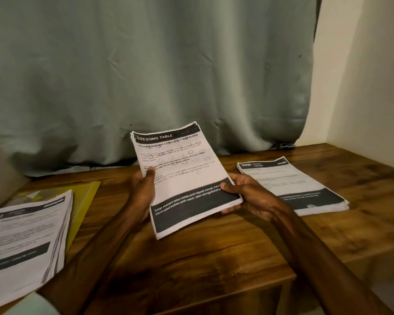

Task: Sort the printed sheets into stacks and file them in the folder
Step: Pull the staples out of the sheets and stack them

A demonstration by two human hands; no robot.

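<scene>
I hold a thin bundle of white printed sheets (187,178) with both hands, over the brown wooden table (214,258), tilted so that its top edge points away from me. The top page has a black header band that reads "DRESSING TABLE" and a wide black band near the bottom.

My left hand (141,192) grips the left edge of the bundle: the thumb lies on the printed face and the fingers are curled underneath. My right hand (250,196) grips the lower right edge in the same way, with the thumb on the black band and the fingers below the paper.

On the table to my right lies a second stack of printed sheets (291,183), flat, its top page marked "3800". It is near my right hand but apart from the bundle I hold.

At my left a thicker stack of similar sheets (21,242) lies at the near corner, its edges a little fanned. It partly covers a yellow translucent plastic folder (87,201), which lies flat on the table — I cannot tell whether it is open.

Behind the table hangs a grey-green cloth curtain (146,76), and a pale wall (362,87) stands at the right.
</scene>
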